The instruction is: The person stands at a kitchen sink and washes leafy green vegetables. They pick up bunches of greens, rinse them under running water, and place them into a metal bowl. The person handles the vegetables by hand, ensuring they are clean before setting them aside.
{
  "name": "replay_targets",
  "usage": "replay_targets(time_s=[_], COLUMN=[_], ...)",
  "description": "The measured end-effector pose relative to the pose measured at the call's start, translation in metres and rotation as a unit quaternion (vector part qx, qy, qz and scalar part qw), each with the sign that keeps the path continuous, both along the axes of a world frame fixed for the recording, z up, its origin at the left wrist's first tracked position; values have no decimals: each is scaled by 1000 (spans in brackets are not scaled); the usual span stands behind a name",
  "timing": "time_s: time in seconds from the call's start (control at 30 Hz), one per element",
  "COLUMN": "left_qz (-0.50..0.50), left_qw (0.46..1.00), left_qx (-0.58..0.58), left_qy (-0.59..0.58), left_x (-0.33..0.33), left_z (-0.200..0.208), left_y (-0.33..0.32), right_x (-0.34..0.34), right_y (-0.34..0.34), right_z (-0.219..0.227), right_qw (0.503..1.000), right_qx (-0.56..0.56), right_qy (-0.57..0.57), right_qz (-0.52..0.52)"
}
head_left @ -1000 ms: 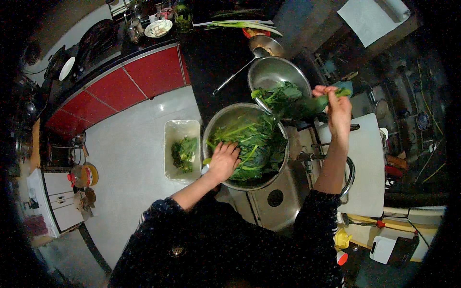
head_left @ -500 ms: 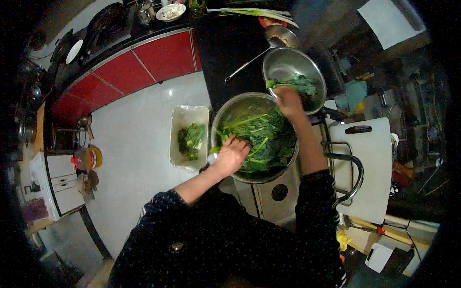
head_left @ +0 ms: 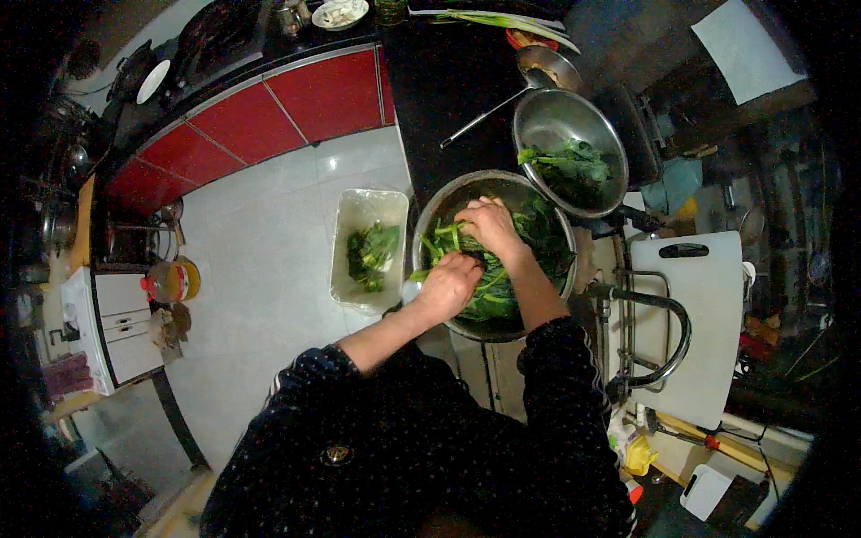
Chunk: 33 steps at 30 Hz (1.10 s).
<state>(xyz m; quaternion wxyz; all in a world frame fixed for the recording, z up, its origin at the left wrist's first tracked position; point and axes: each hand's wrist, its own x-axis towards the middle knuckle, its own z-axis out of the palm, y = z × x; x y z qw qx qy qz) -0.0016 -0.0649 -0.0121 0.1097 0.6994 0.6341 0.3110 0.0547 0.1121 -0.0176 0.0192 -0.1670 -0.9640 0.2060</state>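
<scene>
A large metal basin (head_left: 563,300) stands in front of me, heaped with dark leafy greens (head_left: 489,300) with pale green stems. Both my hands are over it, close together. My left hand (head_left: 451,285) is closed on the greens near the basin's left side, fingertips hidden among the leaves. Just beyond it my right hand (head_left: 489,224) bends its fingers round a green stem. A steel bowl (head_left: 574,108) at the basin's far right holds a smaller bunch of leaves (head_left: 569,166). Left of the basin, a plastic-lined bin (head_left: 343,269) contains leaf pieces (head_left: 372,255).
A ladle (head_left: 489,117) lies on the black counter (head_left: 430,81) beside a small pan (head_left: 552,65). Long scallions (head_left: 502,20) rest at the back. To the right are a curved faucet (head_left: 683,332) and a white cutting board (head_left: 717,341). Red cabinets (head_left: 314,94) line the far left.
My right hand has come from the steel bowl back to the basin, beside the left hand. The left hand stays in the greens. The whole view has shifted slightly.
</scene>
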Motion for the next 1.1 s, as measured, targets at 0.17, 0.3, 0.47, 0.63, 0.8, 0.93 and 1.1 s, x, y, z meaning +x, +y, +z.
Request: replay_targets(time_s=[0.17,0.3,0.47,0.63,0.8,0.93,1.1], left_qz=[71,239,263,170,132,86,114], left_qw=[988,907,836,872,791,769,873], left_qx=[60,67,48,-18,-62,-96,-154], left_qy=[-127,-339,-478,-459,-595,-626,-448], left_x=[-6,-9,-22,-31,-38,-33,-30], left_z=[11,24,23,-3,-26,-23,-13], left_y=[1,9,36,42,44,44,42], right_x=[7,17,30,38,40,45,37], right_y=[7,8,6,-3,-5,-3,-10], right_z=[35,35,31,43,44,25,29], right_qw=[996,994,963,952,933,947,962], right_qx=[5,-10,-98,-181,-239,-174,-123], right_qy=[86,112,251,223,232,237,206], right_qz=[25,-5,-30,-108,-137,-132,-127])
